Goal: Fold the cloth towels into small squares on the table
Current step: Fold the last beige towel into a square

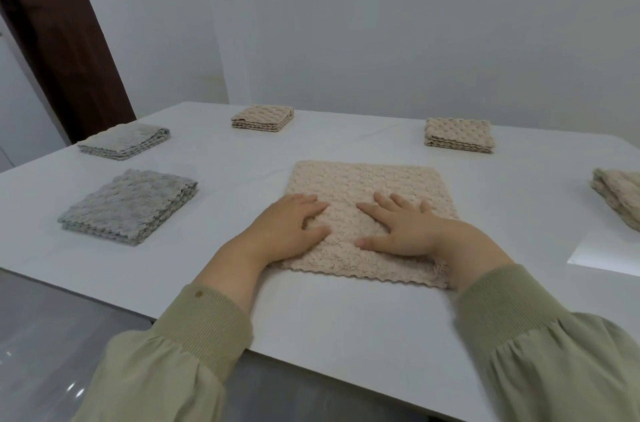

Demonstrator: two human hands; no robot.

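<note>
- While the beige towel (pixel 370 210) lies flat on the worktop (pixel 346 317), my left hand (pixel 287 227) and right hand (pixel 398 231) press it, fingers spread.
- Folded grey stack (pixel 128 207) sits left.

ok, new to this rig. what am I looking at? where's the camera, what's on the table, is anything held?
There is no machine here: a person in green sleeves works with two bare hands. The single picture comes from a wide-angle camera worn on the person's head, looking forward and down.

On the white table, right in front of the person, lies a large beige towel, not yet a small square. The left hand and the right hand both rest on its near part and press it down. Nothing is lifted.

Around it sit towels already folded small: a near grey towel and a far grey towel on the left, a far centre beige towel, a far right beige towel, and an edge beige towel cut off by the picture's right side.
</note>
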